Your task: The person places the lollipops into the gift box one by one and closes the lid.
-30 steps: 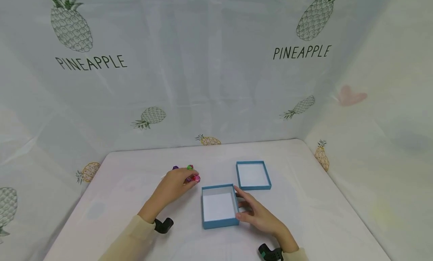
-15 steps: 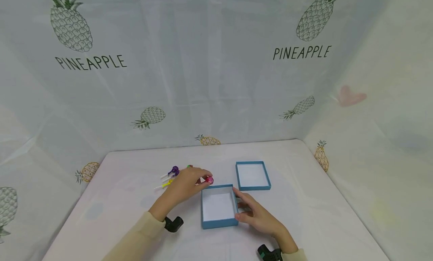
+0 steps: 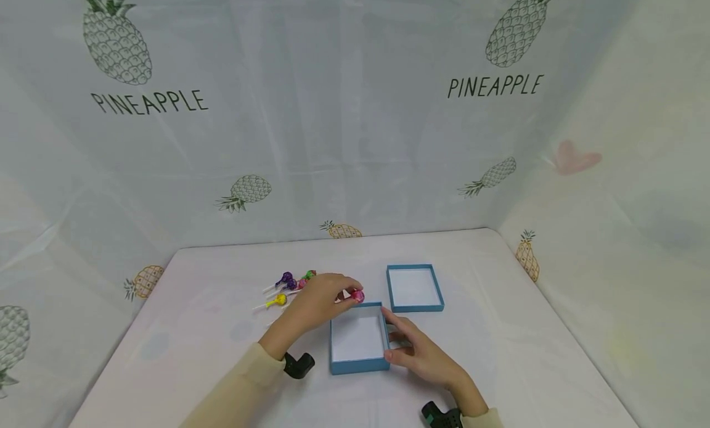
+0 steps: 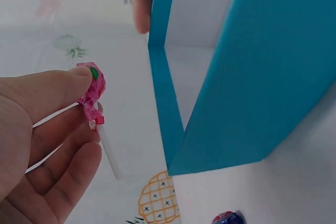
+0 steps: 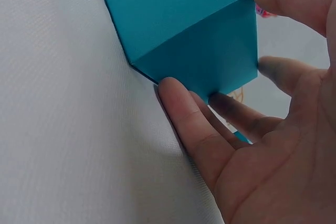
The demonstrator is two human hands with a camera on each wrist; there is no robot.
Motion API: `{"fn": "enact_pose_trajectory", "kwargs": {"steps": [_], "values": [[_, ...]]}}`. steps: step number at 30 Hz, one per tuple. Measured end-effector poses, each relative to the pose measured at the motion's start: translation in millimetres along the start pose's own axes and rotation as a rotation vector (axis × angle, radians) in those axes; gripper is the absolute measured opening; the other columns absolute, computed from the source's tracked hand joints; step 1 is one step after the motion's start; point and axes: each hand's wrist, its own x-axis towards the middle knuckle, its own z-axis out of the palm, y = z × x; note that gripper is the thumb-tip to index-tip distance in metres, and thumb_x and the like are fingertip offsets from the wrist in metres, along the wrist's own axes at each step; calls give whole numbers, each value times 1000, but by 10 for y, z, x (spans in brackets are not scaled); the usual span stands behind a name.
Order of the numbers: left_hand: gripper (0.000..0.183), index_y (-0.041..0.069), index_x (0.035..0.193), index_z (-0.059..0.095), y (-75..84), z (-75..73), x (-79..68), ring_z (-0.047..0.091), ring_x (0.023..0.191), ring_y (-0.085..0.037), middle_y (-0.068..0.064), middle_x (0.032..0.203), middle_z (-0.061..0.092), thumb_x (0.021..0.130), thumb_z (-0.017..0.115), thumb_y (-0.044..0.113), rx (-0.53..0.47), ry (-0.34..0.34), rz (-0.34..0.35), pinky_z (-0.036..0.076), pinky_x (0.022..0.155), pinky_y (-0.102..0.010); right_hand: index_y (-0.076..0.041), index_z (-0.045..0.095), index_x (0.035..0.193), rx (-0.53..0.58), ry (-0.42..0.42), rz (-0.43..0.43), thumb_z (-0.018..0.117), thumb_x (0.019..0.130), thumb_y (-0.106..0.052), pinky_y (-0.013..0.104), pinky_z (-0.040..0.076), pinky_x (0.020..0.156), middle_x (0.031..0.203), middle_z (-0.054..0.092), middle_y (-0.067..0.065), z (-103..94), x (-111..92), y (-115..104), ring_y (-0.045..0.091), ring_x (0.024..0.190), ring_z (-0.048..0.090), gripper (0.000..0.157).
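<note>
My left hand pinches a pink-wrapped lollipop by its head, just beyond the far edge of an open blue box. In the left wrist view, the white stick of that lollipop points downward, beside the box's blue wall. The box has a white inside, and nothing shows in it. At its right side my right hand holds the box, thumb near the front corner and index finger at the back one. The right wrist view shows the fingertips against the blue outer wall.
Several wrapped lollipops, among them a yellow one, a purple one and a green one, lie left of the box, partly behind my left hand. A shallow blue lid lies white side up behind the box to the right.
My left hand has moved right from the lollipop pile to the box's far edge, carrying the pink lollipop. The pile is more exposed. My right hand and the box have hardly moved.
</note>
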Motion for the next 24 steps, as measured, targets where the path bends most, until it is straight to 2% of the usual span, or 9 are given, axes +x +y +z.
{"fn": "enact_pose_trajectory", "kwargs": {"steps": [6, 11, 17, 24], "values": [[24, 18, 120, 79, 30, 104, 56, 65, 87, -5, 8, 106, 78, 98, 79, 27, -18, -32, 41, 54, 76, -20, -24, 28, 170, 8, 9, 8, 71, 103, -31, 29, 53, 100, 166, 39, 13, -2, -3, -7, 27, 129, 55, 80], [24, 20, 120, 79, 44, 222, 62, 65, 90, -4, 9, 107, 77, 97, 81, 27, -18, -62, 18, 57, 85, -23, -25, 28, 170, 10, 1, 9, 72, 103, -31, 31, 53, 102, 166, 40, 14, 2, -16, -19, 28, 130, 55, 80], [24, 23, 118, 78, 40, 330, 49, 63, 90, -6, 11, 103, 75, 95, 83, 27, 11, -58, -1, 57, 88, -27, -23, 28, 170, 21, -3, 9, 72, 103, -30, 25, 52, 100, 166, 39, 15, 9, -25, -48, 28, 130, 55, 80], [21, 22, 117, 79, 39, 424, 45, 62, 88, -4, 10, 103, 75, 96, 82, 28, 51, -47, 40, 57, 88, -28, -25, 28, 170, 20, 4, 4, 72, 103, -29, 26, 52, 100, 166, 40, 15, 18, -34, -45, 28, 129, 56, 80]]}}
